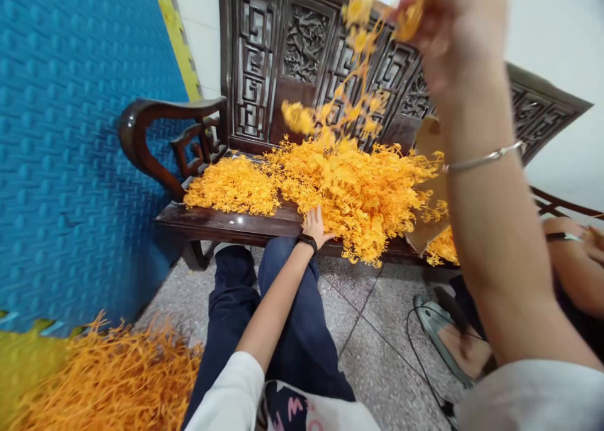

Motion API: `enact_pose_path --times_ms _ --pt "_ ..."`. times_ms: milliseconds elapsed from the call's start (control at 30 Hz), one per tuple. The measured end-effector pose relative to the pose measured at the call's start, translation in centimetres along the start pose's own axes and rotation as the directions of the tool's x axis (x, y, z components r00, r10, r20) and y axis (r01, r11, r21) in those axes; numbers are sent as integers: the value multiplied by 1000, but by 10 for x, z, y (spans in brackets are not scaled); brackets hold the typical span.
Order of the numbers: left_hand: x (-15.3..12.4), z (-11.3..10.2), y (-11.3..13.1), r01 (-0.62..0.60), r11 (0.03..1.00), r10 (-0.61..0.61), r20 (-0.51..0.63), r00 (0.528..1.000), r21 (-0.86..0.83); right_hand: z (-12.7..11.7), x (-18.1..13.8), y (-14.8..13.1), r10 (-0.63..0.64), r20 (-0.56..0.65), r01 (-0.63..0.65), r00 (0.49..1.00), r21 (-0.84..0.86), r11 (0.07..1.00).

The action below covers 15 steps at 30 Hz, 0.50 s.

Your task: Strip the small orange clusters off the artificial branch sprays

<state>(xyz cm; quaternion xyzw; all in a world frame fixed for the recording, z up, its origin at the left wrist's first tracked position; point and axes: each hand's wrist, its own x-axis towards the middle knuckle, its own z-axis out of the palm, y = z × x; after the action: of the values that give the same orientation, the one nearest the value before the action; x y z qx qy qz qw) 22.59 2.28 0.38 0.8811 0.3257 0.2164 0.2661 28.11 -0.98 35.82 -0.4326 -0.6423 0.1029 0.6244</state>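
Head view, looking down past blue-trousered knees at a carved dark bench (226, 224) against a white wall.

Heap of orange plastic sprigs (363, 192) over most of the seat, with a thinner patch toward the left armrest and some spilling over the near edge.

Left hand (315, 223): open, fingers apart, lying flat at the near edge of the heap and touching the sprigs. Black wristband (307, 242) just behind it.

Right hand (453, 34): held high at far right, blurred. Fingers seemingly closed on a clump (358, 9) of the same sprigs, strands trailing down toward the heap. Grip detail lost in the blur. Silver bracelet (486, 157) on the wrist.

Hands well apart, one low and one high.

Cardboard sheet (427, 143) on the right of the seat, partly under sprigs. Blue foam mat (70, 141) standing at left. Second pile of orange strips (108, 380) near left. Another person's forearm (570, 264) and sandal (436, 333) at right, clear of both hands.

Judgement on the lift: tangled stuff, so probably best raised slowly, with a light shake to shed stragglers over the seat rather than the floor. Left hand pressed on the heap to keep the whole mass from dragging along.

Writing: pink letters on the shirt (297, 412) at the near edge, cut off, not readable. No brand or label seen elsewhere.
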Motion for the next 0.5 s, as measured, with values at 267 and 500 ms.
enact_pose_path --times_ms 267,500 --pt "-54 -50 -15 -104 546 -48 -154 987 -832 55 -80 59 206 28 -208 978 94 974" --pt "-103 -111 -54 190 -209 -140 222 965 -959 83 -112 58 126 111 -147 986 207 967"
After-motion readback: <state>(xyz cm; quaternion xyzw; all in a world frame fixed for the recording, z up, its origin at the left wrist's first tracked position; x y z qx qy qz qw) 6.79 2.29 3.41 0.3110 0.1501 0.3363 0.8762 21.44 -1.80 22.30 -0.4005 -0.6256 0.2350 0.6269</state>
